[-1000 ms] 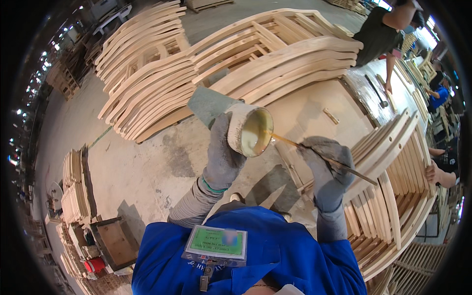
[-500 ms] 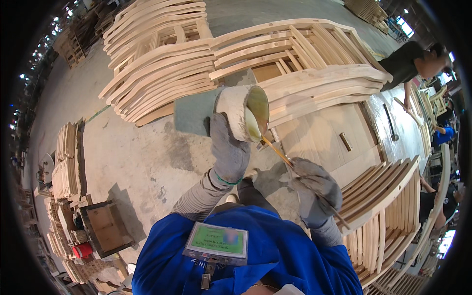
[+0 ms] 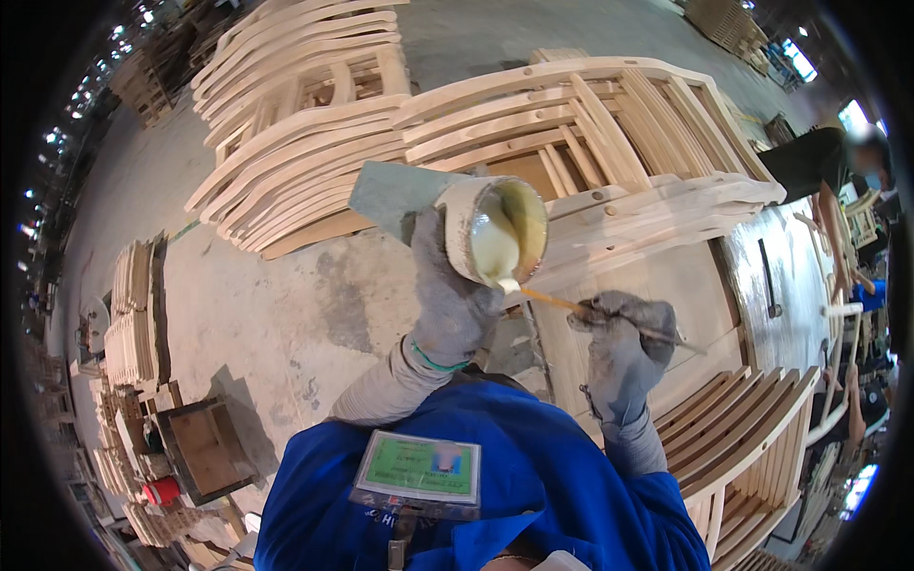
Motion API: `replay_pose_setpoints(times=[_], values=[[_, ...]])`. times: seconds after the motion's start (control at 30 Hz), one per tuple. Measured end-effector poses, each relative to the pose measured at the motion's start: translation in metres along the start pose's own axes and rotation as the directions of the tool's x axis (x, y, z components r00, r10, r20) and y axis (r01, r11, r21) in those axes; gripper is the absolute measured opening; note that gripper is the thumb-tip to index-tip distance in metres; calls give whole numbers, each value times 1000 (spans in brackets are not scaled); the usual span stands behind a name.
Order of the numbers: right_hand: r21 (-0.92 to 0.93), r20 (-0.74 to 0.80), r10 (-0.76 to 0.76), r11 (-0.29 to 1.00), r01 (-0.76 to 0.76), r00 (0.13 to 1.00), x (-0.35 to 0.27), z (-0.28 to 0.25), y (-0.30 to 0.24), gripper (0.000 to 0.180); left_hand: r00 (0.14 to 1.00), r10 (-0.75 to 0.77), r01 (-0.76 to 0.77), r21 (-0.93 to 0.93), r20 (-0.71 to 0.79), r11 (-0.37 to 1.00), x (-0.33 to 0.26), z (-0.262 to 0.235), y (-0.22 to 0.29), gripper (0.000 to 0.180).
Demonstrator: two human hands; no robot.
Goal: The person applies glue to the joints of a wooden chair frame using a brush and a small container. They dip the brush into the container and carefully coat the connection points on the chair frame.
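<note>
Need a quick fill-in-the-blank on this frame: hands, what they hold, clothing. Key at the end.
1. The left hand holds the cup; the thin stick is in the ____ hand.
2. Both gloves are ____ in colour.
3. The card in the badge is mostly ____.
4. The wearer's shirt is ____.

Missing words: right; grey; green; blue.

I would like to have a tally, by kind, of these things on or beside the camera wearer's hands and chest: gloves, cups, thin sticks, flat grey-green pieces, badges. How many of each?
Gloves: 2 (left glove, right glove)
Cup: 1
Thin stick: 1
Flat grey-green piece: 1
Badge: 1
Total: 6
</note>
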State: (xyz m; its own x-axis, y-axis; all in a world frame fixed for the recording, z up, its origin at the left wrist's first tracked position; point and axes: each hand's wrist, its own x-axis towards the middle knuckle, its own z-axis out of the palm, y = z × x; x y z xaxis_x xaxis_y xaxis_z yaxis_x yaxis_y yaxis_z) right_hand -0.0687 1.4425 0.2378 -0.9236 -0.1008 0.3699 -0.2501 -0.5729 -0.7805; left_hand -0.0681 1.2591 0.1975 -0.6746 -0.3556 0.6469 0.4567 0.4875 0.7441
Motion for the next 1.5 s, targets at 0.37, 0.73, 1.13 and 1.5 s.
replay_pose_setpoints(times=[0.37, 0.73, 1.13, 1.5], values=[[-914, 178, 256, 400, 64, 950, 184, -86, -17, 16, 995, -92, 95, -82, 39, 992, 7, -4, -52, 96], [-946, 304, 350, 223, 237, 886, 202, -88, 18, 19, 971, -226, 234, -138, 73, 962, 10, -22, -63, 94], [-968, 178, 118, 198, 152, 977, 167, -74, 27, 25, 991, -128, 129, -37, 41, 991, 7, -23, -56, 84], [-989, 139, 84, 72, 133, 987, 158, -67, 33, 25, 982, -188, 188, -141, 17, 972, 8, -25, -61, 73]])
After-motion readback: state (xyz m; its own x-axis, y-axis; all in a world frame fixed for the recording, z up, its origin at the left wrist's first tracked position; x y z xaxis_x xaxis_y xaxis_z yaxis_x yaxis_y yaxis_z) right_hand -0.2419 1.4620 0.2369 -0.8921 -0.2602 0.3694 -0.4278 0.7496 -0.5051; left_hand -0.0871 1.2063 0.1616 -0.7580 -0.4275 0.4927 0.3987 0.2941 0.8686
